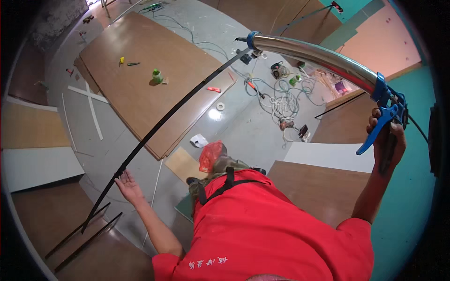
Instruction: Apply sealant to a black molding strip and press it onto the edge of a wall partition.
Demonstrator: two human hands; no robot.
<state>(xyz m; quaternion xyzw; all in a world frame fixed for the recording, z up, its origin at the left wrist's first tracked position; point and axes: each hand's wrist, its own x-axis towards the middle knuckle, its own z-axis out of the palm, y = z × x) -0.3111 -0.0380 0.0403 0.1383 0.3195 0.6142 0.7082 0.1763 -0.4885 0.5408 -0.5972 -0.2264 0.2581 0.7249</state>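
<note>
My right hand (386,131) grips the handle of a caulking gun with a silver barrel (318,58) and blue fittings, held up at the right. Its black nozzle (241,40) is at the upper end of a long, narrow black strip (178,105), which runs diagonally down to the lower left; whether they touch I cannot tell. My left hand (130,186) is against the strip's lower part, palm up and fingers mostly extended.
A stack of brown boards (131,103) carries small tools (213,89) and a green container (156,77). Beside it lie tangled hoses (288,105), power tools (280,70) and a red bag (211,157). More panels (323,189) and black strips (89,236) are around me.
</note>
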